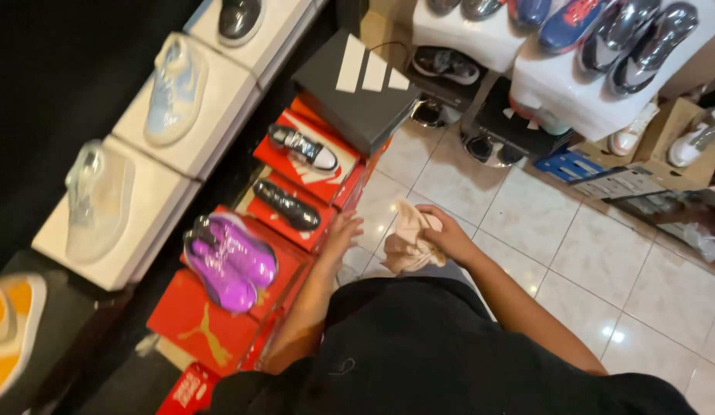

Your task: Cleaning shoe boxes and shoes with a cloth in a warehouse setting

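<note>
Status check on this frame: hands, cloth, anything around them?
Right hand grips beige cloth. Left hand open, at red shoe box edge. Purple shoes beside it, wrapped.

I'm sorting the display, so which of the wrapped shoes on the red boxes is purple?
The purple shoe, on the red box nearest the camera; the other two on red boxes are black.

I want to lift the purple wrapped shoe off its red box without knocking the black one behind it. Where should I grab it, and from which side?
Probably grip the purple shoe across its middle from above, coming from the aisle side where the left hand is. It lies sideways in slick plastic wrap on the red box; the black shoe sits apart.
</note>
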